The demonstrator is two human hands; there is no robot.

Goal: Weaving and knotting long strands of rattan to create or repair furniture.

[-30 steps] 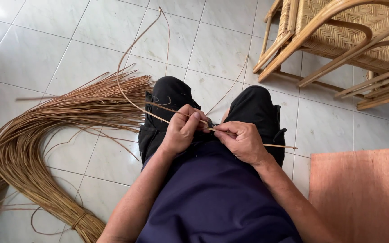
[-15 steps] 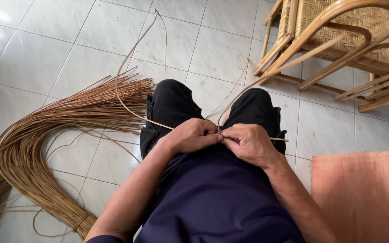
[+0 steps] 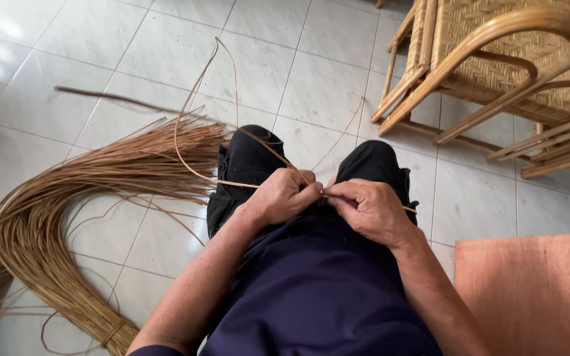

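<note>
Pinched between both hands, left hand (image 3: 284, 196) and right hand (image 3: 369, 209), one cane strip (image 3: 196, 173) is being worked, while the big bundle (image 3: 67, 198) left of the knees lies untouched.

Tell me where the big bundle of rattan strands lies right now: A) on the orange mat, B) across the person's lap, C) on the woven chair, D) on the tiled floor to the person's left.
D: the bundle of rattan strands curves across the tiled floor on the left, apart from the woven chair and orange mat.

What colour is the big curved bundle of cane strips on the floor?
Light golden brown bundle of cane strips, head view.
</note>
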